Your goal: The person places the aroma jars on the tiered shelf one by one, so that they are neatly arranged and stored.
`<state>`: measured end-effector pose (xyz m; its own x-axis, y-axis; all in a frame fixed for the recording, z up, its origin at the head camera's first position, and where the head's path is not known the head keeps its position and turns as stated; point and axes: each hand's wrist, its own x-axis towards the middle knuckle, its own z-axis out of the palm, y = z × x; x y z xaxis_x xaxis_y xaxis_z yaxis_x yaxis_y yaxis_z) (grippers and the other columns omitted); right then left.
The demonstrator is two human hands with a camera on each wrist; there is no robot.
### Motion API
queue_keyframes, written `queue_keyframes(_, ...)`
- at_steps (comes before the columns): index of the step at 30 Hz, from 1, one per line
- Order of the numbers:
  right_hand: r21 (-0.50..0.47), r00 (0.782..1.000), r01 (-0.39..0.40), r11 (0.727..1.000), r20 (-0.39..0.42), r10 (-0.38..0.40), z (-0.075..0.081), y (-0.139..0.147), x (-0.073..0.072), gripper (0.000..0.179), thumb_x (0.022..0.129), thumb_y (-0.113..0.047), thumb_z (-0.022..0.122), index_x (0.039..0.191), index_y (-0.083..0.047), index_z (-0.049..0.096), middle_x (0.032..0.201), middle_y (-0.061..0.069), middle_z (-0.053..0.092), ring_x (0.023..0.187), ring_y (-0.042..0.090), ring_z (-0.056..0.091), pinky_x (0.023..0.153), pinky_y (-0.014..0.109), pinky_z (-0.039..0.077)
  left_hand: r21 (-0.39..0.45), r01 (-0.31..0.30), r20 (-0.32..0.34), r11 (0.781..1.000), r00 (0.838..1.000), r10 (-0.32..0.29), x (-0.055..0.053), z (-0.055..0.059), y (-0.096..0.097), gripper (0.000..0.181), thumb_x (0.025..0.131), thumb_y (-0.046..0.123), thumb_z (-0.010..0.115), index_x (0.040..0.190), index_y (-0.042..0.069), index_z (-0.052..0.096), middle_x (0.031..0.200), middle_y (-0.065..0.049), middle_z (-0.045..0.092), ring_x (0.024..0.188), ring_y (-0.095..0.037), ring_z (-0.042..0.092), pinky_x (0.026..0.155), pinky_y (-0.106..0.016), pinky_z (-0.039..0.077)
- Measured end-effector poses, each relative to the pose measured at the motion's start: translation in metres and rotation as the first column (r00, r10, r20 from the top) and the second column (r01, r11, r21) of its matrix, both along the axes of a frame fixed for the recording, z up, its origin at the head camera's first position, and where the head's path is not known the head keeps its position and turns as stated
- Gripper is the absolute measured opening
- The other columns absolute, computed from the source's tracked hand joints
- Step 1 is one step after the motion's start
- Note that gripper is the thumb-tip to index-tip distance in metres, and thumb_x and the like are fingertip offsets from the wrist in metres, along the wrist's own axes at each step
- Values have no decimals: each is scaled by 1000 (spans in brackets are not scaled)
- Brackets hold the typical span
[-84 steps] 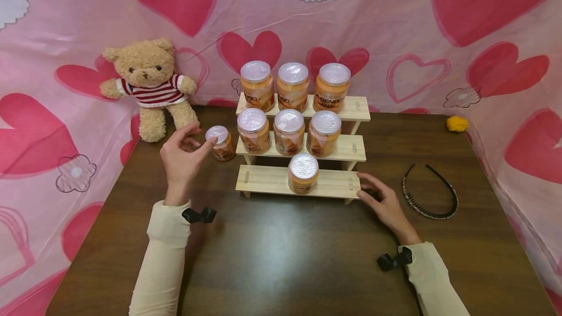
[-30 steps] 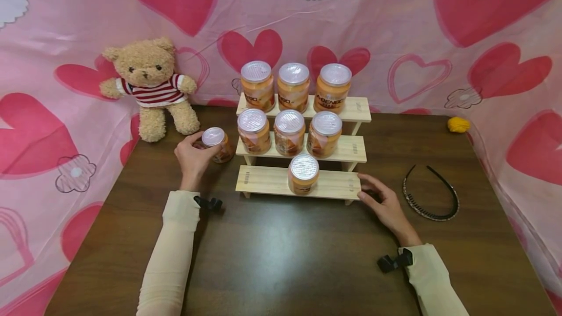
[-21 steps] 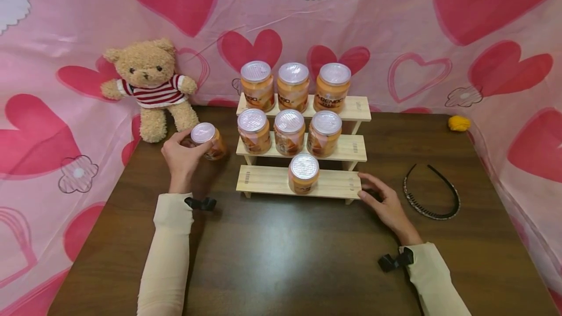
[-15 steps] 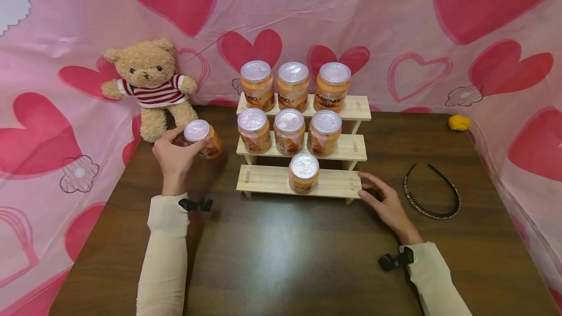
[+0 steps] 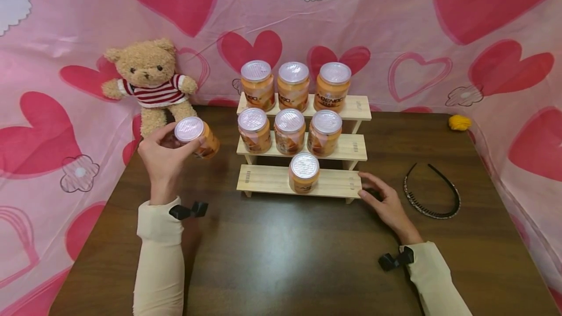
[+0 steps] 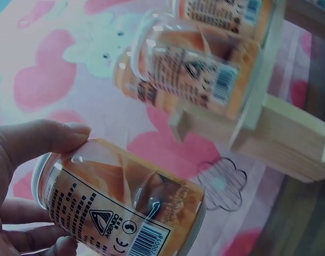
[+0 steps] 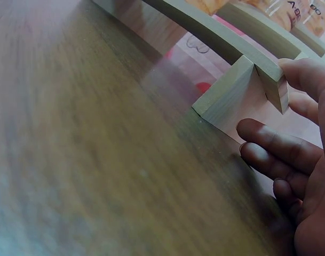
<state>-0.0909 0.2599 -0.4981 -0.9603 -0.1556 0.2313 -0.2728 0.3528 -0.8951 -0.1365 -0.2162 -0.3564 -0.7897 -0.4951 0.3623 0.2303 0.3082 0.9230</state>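
Observation:
My left hand [image 5: 164,155] grips a jar [image 5: 204,143] with an orange label and a silvery lid, thumb and fingers near the lid end. The jar leans with its lid toward the hand and seems held off the table, left of the three-step wooden stand [image 5: 263,179]. In the left wrist view, barcode and print show on the jar [image 6: 125,197]. At the right end of the stand's lowest step, my right hand [image 5: 386,204] holds the plank's end between its fingertips. The right wrist view shows this plank end [image 7: 277,85], with the other fingers loosely bent below.
Similar jars fill the upper steps: three on top [image 5: 293,89], three in the middle [image 5: 290,133]. One jar [image 5: 303,174] stands on the lowest step. A teddy bear [image 5: 149,74] sits back left. A headband [image 5: 432,194] and a yellow ball [image 5: 459,122] lie right.
My left hand has closed round the jar beside the stand, tilted and raised it, and drawn it left. The right hand and the stand have stayed put.

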Motion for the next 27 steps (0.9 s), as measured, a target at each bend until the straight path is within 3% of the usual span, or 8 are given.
queue_keyframes(7,11,1000,1,1000,10,-1,0,1,0,46,94,1,64,139,-4,56,105,-28,66,101,-10,61,86,9,42,-37,24,-15,999,1000,-25,11,12,8,49,63,6,94,109,4,77,87,18,70,68,0,63,64,-12,53)
queue_keyframes(16,3,1000,-4,1000,13,4,-1,2,-1,46,94,1,64,139,-4,56,106,-28,66,101,-10,61,85,9,43,-38,74,-52,997,996,-76,25,24,16,51,60,-1,93,109,3,77,88,11,68,70,-3,62,64,-12,53)
queue_keyframes(27,-7,1000,-10,1000,9,10,0,0,0,46,94,1,64,139,-3,56,106,-26,67,101,-10,62,86,9,43,-115,153,-51,982,986,-159,35,26,28,54,56,-10,91,107,-6,74,86,18,66,73,0,61,65,-11,52)
